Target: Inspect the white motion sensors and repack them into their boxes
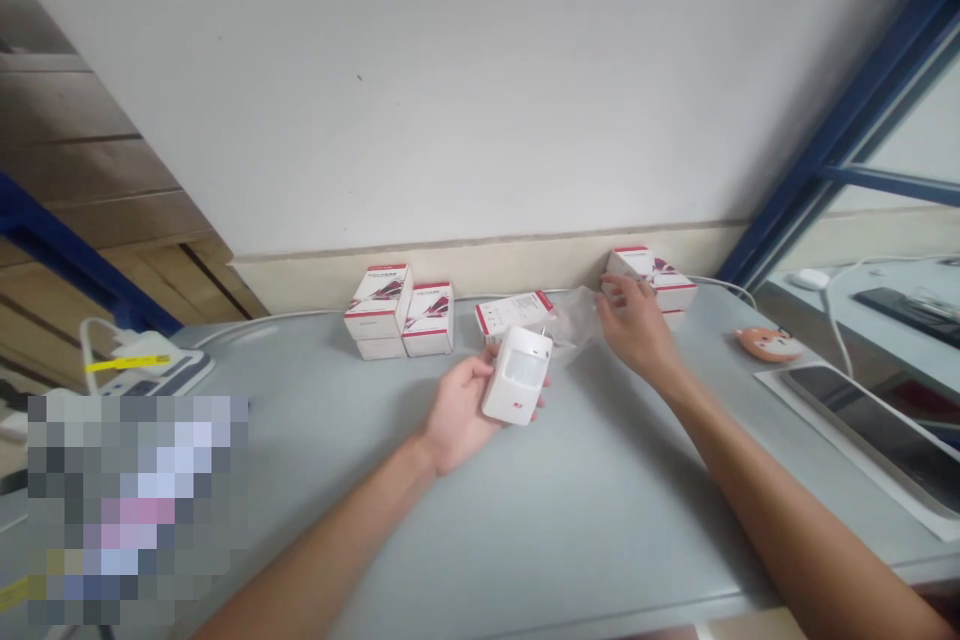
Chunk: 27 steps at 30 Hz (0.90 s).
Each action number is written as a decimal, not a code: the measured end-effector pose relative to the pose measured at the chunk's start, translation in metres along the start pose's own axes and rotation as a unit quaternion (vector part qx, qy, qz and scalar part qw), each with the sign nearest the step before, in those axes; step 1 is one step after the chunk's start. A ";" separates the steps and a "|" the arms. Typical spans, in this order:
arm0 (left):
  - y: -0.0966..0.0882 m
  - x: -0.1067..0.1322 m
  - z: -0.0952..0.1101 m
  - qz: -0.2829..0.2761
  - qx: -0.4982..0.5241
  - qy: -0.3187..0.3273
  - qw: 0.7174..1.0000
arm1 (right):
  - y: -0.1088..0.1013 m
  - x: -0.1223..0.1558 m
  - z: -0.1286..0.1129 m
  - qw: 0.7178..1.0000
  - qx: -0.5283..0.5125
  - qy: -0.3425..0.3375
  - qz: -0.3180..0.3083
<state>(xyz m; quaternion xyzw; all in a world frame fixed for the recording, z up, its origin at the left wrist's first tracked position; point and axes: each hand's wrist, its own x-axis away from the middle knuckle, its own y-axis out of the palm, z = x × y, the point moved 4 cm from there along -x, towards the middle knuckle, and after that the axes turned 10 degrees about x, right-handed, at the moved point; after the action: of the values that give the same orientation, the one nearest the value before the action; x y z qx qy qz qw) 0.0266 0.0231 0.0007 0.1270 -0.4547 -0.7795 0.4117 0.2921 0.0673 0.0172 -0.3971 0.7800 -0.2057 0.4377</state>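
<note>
White plastic motion sensor [519, 375], probably light and stiff, best held by its sides, lies in the curled fingers of the left hand [457, 415]; the right hand [637, 325] spreads its fingers beside a clear plastic bag [574, 320].

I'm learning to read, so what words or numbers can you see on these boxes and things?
No words here are sharp enough to read.
White motion sensor in the left hand: small red mark, too small to read.
Stacked white boxes: printing too small to read.
Flat white box: small print, too blurred to read.
Yellow tag: too blurred to tell if it has writing.
</note>
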 end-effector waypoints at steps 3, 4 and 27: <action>0.000 0.001 0.002 0.026 0.000 0.017 1.000 | -0.001 0.001 0.000 1.000 0.026 -0.010 0.003; 0.000 0.001 0.003 0.033 0.000 0.024 0.999 | -0.001 0.001 -0.002 0.999 0.035 -0.017 -0.002; 0.011 0.009 0.015 0.024 0.041 0.082 0.996 | -0.022 0.013 -0.047 0.985 -0.040 -0.169 -0.007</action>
<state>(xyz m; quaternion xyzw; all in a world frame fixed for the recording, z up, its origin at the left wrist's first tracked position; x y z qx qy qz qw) 0.0182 0.0233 0.0197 0.1960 -0.4543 -0.7369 0.4607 0.2578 0.0422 0.0505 -0.4487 0.6997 -0.1069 0.5456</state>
